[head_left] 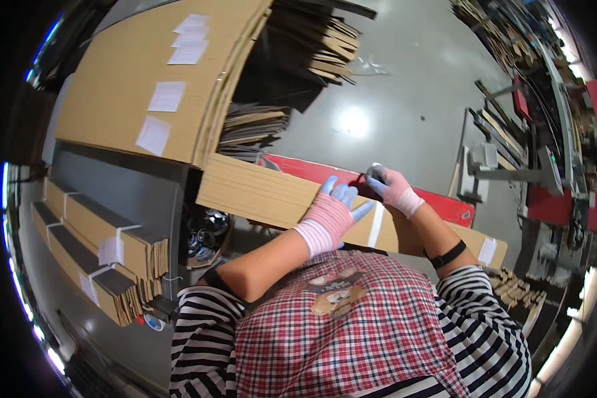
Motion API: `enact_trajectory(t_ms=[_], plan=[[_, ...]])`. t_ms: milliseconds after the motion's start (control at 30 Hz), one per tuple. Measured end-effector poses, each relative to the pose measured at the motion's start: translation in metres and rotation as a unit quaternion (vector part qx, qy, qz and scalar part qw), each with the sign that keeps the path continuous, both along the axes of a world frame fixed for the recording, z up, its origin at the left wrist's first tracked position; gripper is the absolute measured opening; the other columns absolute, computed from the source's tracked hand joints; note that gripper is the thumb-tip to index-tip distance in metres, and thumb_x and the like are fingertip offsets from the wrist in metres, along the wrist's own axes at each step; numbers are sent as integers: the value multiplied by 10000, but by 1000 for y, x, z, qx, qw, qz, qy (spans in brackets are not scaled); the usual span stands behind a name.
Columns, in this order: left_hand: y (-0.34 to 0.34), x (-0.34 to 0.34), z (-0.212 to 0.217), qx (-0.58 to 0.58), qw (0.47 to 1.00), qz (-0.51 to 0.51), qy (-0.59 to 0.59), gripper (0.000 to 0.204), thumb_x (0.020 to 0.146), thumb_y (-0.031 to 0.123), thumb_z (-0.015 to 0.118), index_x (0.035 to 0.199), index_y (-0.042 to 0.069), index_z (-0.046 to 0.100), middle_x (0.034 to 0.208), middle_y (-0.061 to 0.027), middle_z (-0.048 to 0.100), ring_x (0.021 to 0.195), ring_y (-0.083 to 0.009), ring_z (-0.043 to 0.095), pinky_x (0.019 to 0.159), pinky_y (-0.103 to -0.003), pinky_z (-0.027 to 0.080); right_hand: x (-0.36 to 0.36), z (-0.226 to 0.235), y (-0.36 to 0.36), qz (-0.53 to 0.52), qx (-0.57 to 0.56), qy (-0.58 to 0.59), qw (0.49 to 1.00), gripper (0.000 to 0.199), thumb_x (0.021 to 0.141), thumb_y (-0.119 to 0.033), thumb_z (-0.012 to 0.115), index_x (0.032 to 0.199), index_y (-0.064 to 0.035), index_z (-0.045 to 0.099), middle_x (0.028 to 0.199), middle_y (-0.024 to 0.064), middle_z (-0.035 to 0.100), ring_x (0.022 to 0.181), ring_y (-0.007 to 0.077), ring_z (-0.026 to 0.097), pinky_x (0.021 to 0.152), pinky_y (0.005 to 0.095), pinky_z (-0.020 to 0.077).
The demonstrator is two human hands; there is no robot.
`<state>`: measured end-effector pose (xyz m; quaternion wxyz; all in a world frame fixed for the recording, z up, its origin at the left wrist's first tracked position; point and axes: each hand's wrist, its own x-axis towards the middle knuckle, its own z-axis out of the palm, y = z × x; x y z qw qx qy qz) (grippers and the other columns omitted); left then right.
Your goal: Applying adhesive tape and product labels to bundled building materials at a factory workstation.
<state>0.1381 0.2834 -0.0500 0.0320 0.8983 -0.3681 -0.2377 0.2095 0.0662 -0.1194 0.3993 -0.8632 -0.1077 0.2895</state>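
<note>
A long, narrow bundle of cardboard strips [262, 194] lies across in front of me, with a white band [376, 225] around it. My left hand [330, 213], in a pink-striped glove with blue-grey fingertips, rests on the bundle left of the band, its fingers stretched out. Just beyond the band, my right hand [397, 188] wears a matching glove and has its fingers closed around a small dark object [377, 174], too covered to name. A white label [487, 251] is stuck near the bundle's right end.
A red bench edge [298, 169] runs behind the bundle. Far left stands a stack of large cardboard sheets [126, 73] with paper slips on top. Banded cardboard bundles [103, 225] sit lower left. Dark and tan strips [255, 126] are piled beyond the bench; a metal rack [511, 175] stands right.
</note>
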Motion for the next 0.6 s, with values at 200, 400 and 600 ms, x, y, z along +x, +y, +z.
enact_trajectory(t_ms=[200, 400, 600], plan=[[29, -30, 26, -225, 949, 219, -24, 846, 734, 571, 734, 1399, 152, 421, 1359, -168, 487, 1258, -326, 470, 1065, -505, 335, 20, 68, 36, 14, 247, -26, 968, 433, 904, 16, 516, 1326, -74, 486, 1155, 129, 621, 933, 166, 612, 841, 315, 510], [83, -81, -8, -574, 554, 599, -71, 533, 715, 137, 837, 1093, 94, 466, 789, -23, 600, 708, -117, 593, 670, -274, 511, -12, 175, 183, 577, -3, -235, 783, 543, 826, -12, 553, 1328, -211, 489, 845, 115, 598, 724, 341, 625, 652, 418, 521], [123, -107, 17, -701, 379, 603, 17, 174, 876, 140, 726, 821, 36, 598, 789, -41, 670, 731, -101, 635, 696, -256, 518, 14, 187, 264, 677, 31, -193, 710, 664, 827, -117, 606, 1439, -219, 368, 829, 138, 659, 736, 343, 667, 655, 424, 542]])
